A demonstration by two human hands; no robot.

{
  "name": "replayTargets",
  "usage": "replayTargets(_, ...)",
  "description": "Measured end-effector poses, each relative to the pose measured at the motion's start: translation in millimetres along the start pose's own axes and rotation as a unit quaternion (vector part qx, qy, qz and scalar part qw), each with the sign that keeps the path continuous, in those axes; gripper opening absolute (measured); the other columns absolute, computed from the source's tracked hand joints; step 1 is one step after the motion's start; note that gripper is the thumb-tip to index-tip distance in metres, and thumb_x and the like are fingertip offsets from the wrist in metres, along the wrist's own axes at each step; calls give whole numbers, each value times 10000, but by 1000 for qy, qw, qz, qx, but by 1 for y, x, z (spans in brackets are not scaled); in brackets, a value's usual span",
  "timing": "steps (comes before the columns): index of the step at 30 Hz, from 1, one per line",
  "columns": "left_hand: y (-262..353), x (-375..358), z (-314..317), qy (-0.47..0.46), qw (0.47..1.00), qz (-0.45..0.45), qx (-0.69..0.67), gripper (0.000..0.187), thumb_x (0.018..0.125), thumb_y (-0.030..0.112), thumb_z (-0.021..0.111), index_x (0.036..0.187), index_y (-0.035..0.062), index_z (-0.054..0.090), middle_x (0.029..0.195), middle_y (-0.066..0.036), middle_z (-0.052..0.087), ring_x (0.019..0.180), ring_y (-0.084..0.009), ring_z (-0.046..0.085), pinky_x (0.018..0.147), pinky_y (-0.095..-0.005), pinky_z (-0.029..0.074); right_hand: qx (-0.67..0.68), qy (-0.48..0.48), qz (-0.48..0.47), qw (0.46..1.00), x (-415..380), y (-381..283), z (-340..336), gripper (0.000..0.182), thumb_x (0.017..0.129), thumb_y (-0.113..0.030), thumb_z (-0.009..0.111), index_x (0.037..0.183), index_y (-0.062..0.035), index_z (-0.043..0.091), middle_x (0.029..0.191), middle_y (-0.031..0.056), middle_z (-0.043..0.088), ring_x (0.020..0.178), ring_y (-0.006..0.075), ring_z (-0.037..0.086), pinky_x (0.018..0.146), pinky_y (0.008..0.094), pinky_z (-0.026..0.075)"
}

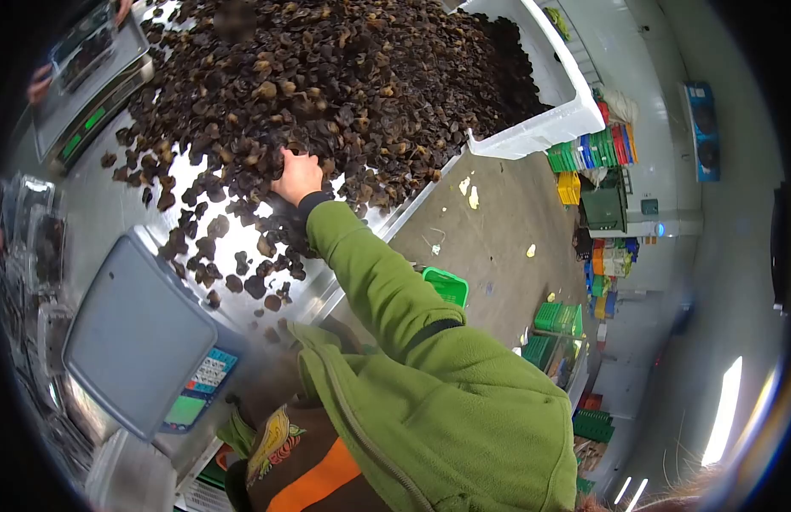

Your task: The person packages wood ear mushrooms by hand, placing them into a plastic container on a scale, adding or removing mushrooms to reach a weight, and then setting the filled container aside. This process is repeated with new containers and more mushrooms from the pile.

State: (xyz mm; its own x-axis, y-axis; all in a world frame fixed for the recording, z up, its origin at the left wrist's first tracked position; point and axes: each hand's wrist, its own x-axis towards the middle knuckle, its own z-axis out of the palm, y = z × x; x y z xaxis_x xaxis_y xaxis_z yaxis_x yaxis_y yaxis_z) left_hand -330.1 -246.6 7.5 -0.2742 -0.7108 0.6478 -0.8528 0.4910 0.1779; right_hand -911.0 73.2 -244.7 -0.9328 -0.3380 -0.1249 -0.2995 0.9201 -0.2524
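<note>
Mushrooms [344,94] lie heaped on the metal counter [105,200]; the right hand [298,177] touches the heap's near edge, its fingers [287,156] partly hidden, so whether they pinch any cannot be told.

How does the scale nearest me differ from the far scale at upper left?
The near scale has a bare grey plate; the far scale carries a clear tub. The near scale shows a keypad; I can't make one out on the far scale. Both have green displays.
</note>
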Motion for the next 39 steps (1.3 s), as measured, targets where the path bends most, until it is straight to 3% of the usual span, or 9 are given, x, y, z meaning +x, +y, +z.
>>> replayTargets(1,38,-18,30,-138,985,98,-44,265,1010,140,546,1201,-19,636,1237,-130,641,1114,-227,602,977,-325,457,-1,-3,-6,1000,-8,-5,-1,703,618,-331,836,1256,-142,608,1244,240,548,1061,427,582,872,495,524)
replayTargets(4,132,-73,83,-214,930,123,-273,156,918,-24,598,1069,-19,638,1035,-129,653,977,-267,611,886,-380,472,104,16,-8,994,-21,-11,-5,532,603,-169,818,1105,-176,641,1057,212,598,1021,378,601,880,446,517)
replayTargets(8,172,-125,116,-300,884,213,-288,231,815,-41,654,1042,3,647,994,-168,626,941,-338,592,876,-406,460,269,77,-153,948,-37,-13,-20,422,640,-134,759,1045,-164,645,1085,164,579,986,391,613,858,445,524)
replayTargets(11,169,-142,124,-382,859,199,-276,333,793,13,704,1119,16,634,1016,-153,619,963,-344,582,886,-424,447,124,46,-127,983,-59,-30,-31,413,650,-145,758,1048,-172,648,1105,159,572,993,383,613,865,441,522)
replayTargets(20,178,-100,109,-232,899,118,-351,1373,473,470,920,1523,19,160,1554,-227,242,1423,-408,262,1166,-495,253,348,15,-428,834,-146,-188,-85,486,587,-92,825,1039,-158,659,1157,134,555,1056,370,594,879,413,527)
replayTargets(25,182,-100,128,-228,889,87,-386,1345,502,432,926,1530,24,161,1563,-193,252,1422,-405,275,1168,-476,262,301,-136,-527,783,-189,-251,-60,531,618,-131,796,1118,-186,624,1226,121,515,1080,372,587,840,435,537)
replayTargets(31,171,-115,142,-253,877,6,-408,1102,601,218,879,1506,41,275,1458,-182,423,1360,-356,397,1120,-438,351,288,-229,-559,743,-188,-254,-62,574,698,-208,776,1228,-85,595,1384,208,422,1261,434,416,1057,478,389)
replayTargets(36,183,-105,142,-226,910,8,-347,1003,590,217,893,1445,55,395,1355,-176,472,1274,-361,433,1084,-451,362,340,-107,-492,795,-162,-255,-32,177,793,54,624,939,-12,701,919,149,670,884,347,662,819,380,544)
replayTargets(39,182,-102,143,-239,921,33,-307,1012,581,249,901,1440,61,400,1373,-163,460,1297,-358,403,1095,-451,347,434,-137,-400,795,-158,-251,-39,121,778,28,630,873,-3,699,920,138,677,833,298,669,749,364,539)
